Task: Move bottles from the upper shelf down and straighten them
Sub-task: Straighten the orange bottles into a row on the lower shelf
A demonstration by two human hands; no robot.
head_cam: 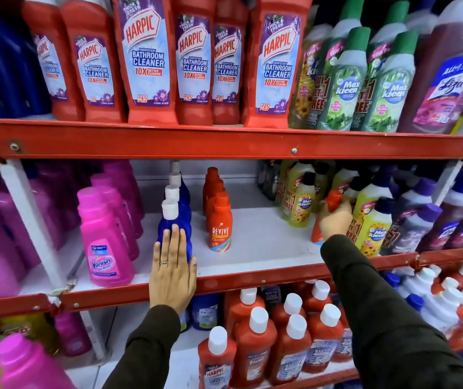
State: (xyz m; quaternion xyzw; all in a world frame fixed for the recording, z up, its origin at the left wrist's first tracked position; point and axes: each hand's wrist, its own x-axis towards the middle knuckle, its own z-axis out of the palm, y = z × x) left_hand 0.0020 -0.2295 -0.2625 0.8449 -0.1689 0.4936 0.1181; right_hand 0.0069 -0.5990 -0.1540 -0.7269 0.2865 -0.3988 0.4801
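Observation:
On the middle shelf a row of blue bottles with white caps runs front to back. My left hand lies flat, fingers together, against the front blue bottle. Beside it stands a row of orange Revive bottles. My right hand is wrapped around another orange bottle at the right of the same shelf, next to the yellow Max Kleen bottles. Red Harpic bottles line the upper shelf.
Pink Vanish bottles stand left of the blue row. Green Max Kleen and a Lizol bottle fill the upper right. Purple-capped bottles crowd the right. White-capped red bottles sit on the lowest shelf. Bare shelf lies between the Revive row and my right hand.

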